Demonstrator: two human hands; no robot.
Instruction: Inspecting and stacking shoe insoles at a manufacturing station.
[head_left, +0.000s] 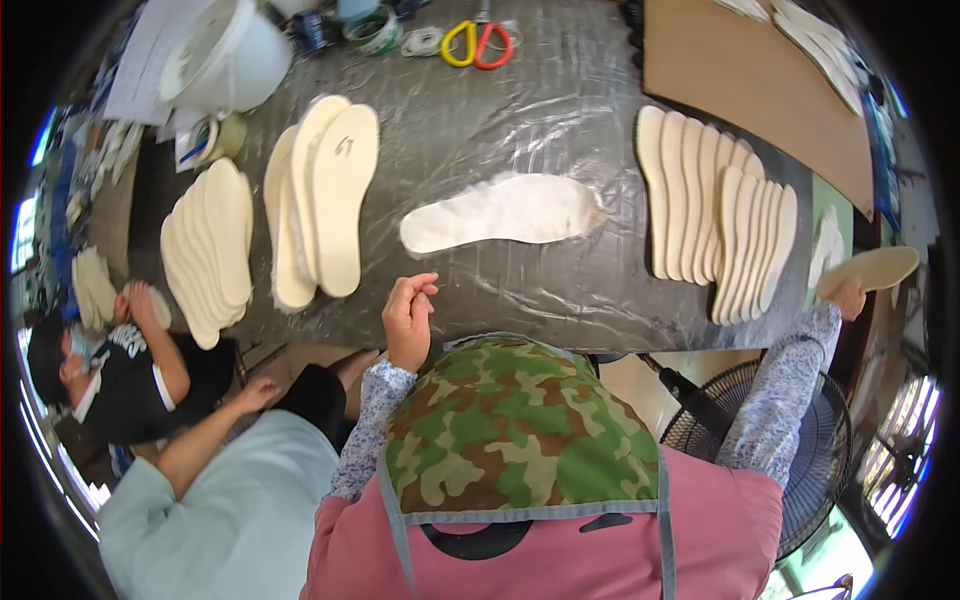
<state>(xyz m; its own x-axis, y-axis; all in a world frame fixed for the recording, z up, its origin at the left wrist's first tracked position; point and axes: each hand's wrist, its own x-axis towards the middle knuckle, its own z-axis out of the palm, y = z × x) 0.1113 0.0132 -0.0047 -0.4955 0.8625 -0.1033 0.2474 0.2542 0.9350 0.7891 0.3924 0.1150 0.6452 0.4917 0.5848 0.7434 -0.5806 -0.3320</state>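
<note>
My right hand (848, 298) reaches out to the far right and is closed on the edge of a cream insole (880, 268), which juts out past it. Near the front edge of the table, my left hand (408, 318) is raised with its fingers curled in; nothing shows in them. Just beyond it, a white insole (500, 215) lies lengthwise across the dark table, fuzzy at its right end. Fanned insoles (690, 195) are spread at the right, with a shorter fan of insoles (755, 245) overlapping them. At the left lie a pile of insoles (343, 190) and a fan of insoles (208, 250).
Scissors (476, 45) with yellow and red handles lie at the back, near a white bucket (225, 60). A brown board (765, 90) covers the back right. A black fan (800, 450) stands below the table, by my right arm. Two people (230, 480) sit at the left.
</note>
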